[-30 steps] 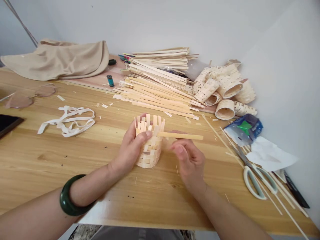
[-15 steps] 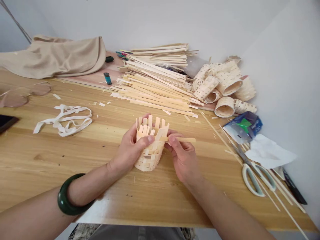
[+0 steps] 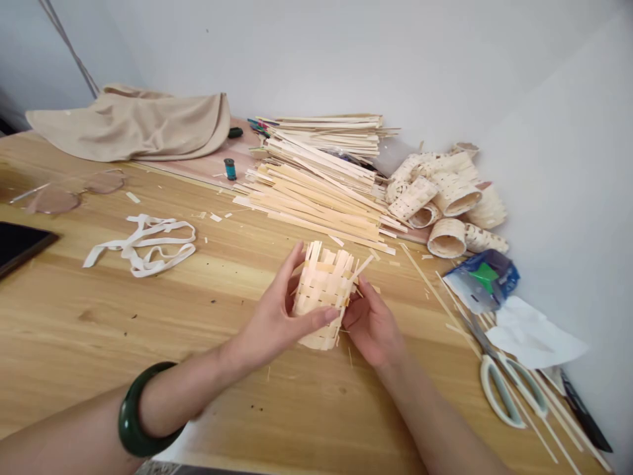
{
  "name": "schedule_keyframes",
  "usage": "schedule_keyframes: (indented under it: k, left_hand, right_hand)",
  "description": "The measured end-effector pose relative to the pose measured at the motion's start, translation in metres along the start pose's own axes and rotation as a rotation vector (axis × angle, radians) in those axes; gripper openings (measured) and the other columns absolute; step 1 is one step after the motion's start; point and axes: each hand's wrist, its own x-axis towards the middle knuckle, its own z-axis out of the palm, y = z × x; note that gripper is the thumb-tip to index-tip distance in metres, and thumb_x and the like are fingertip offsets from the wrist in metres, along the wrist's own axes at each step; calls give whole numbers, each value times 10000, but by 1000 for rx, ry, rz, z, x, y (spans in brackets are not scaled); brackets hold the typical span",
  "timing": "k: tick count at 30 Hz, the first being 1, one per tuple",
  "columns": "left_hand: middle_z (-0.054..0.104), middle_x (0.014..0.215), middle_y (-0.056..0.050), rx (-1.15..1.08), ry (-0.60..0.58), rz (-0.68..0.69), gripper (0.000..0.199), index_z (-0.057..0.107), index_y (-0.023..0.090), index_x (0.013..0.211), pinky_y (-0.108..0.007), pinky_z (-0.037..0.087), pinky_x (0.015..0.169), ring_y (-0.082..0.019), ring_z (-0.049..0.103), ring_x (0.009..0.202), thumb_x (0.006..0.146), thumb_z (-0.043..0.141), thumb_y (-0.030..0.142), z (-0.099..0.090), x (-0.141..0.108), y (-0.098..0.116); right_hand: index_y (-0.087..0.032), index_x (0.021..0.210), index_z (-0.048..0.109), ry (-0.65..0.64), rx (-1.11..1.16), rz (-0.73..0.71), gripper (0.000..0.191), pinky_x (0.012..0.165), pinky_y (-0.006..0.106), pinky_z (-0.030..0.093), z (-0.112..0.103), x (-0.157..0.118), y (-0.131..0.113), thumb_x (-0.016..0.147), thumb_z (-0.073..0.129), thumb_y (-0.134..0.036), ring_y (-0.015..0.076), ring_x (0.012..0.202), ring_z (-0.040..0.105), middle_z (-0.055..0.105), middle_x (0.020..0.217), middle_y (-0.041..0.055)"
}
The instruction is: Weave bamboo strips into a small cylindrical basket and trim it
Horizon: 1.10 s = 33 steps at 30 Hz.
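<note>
Pale wooden basket (image 3: 319,290), nearly upright, on or just above the worktop (image 3: 188,323). Clasped in the left hand (image 3: 271,323), thumb (image 3: 314,322) across the front; beside the right hand (image 3: 373,326), grip too hidden to tell. Could crush if squeezed too hard, or split at the free upper ends (image 3: 313,254) if tugged. Bare wood just left and toward the near edge; scissors (image 3: 489,351) well right, strip pile (image 3: 321,204) beyond.

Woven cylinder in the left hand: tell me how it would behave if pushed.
The woven cylinder is probably light, being made of thin strips. Its free upper ends would likely bend easily. Laid sideways, it might roll, being round.
</note>
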Motion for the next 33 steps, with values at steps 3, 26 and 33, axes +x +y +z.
schedule_keyframes:
  k: [3,26,33]
  left_hand:
    - [295,1679,-137,134,-36,83,1132,210,276,1624,-490,356,1218,-349,353,1508,715,875,387,1,-7,1]
    - [786,1133,-71,11,-54,-72,410,675,208,1164,-326,572,879,-253,733,1029,817,795,391,-10,-4,12]
    - [782,979,-45,-77,-18,-306,473,714,207,1086,-304,559,785,-239,710,898,730,832,496,-22,0,5]
  right_hand:
    - [-247,862,776,17,-14,-8,277,712,297,630,0,-1,-2,713,871,-460,192,792,751,821,916,1]
    - [-362,1107,744,-62,-439,-426,170,974,297,551,5,-35,21,942,702,-364,186,1167,655,689,1200,3]
    - [-301,1015,737,-161,-479,-343,128,873,253,558,10,-31,8,976,646,-382,168,1089,653,665,1129,27]
